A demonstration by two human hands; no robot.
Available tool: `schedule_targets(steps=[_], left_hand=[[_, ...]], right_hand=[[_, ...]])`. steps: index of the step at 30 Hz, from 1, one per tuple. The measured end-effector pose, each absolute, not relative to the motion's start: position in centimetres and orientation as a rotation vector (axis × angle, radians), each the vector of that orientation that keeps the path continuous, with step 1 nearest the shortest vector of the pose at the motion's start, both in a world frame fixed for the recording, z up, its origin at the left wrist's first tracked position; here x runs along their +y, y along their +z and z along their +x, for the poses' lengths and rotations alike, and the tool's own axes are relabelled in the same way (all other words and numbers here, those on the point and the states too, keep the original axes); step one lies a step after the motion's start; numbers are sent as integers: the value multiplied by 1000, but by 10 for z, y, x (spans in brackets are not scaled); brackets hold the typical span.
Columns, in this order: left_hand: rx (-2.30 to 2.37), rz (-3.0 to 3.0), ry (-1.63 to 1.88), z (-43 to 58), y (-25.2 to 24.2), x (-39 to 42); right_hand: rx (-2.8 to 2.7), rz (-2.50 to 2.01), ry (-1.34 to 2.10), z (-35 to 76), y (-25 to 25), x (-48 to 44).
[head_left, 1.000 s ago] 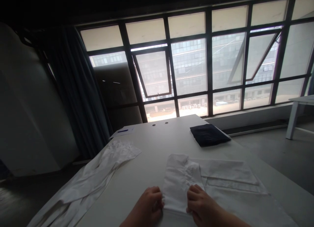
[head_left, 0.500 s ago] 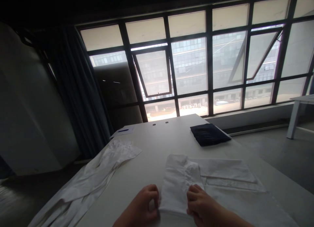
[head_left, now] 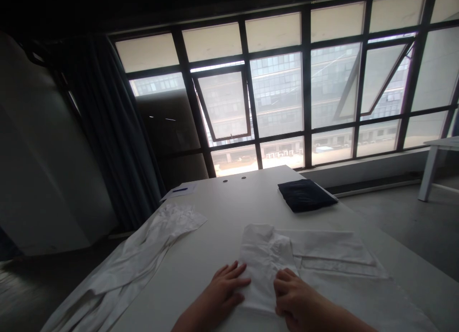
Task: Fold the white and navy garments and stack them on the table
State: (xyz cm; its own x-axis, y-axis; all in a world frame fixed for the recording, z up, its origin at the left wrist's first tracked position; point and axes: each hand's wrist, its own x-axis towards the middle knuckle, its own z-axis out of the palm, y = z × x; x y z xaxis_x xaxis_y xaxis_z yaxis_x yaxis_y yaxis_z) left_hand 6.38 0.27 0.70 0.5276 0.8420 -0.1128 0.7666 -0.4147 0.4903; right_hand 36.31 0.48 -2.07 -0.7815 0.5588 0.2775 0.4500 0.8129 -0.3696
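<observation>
A white garment [head_left: 333,255], partly folded, lies in front of me on the white table [head_left: 229,212]. Its left part is turned over into a strip with a wrinkled edge, and the rest spreads flat to the right. My left hand [head_left: 227,289] rests with fingers spread on the left edge of the folded strip. My right hand [head_left: 292,293] is closed, its fingers pinching the white cloth at the strip's right edge. The fingertips of the right hand are partly hidden by the hand itself.
Another white garment [head_left: 143,255] lies crumpled along the table's left side, hanging over the edge. A folded dark garment [head_left: 306,195] sits at the back right. Paper with a pen [head_left: 180,190] lies at the far left. Windows [head_left: 276,97] stand behind the table.
My left hand has gone from curled fingers at the cloth's left edge to spread fingers laid on the cloth. My right hand has stayed nearly in place.
</observation>
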Motion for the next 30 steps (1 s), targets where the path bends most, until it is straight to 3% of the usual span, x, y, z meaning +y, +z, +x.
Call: schedule_targets(steps=[7, 15, 22, 30], left_hand=[[1307, 2215, 74, 59, 7, 10], [1254, 2518, 418, 63, 10, -1], [940, 2653, 455, 97, -7, -4], [1089, 2754, 386, 101, -30, 0]], right_hand=[[-2695, -688, 386, 364, -24, 8], [-2643, -631, 202, 366, -38, 17], [-2635, -586, -79, 357, -59, 21], [-2700, -655, -5, 354, -75, 25]])
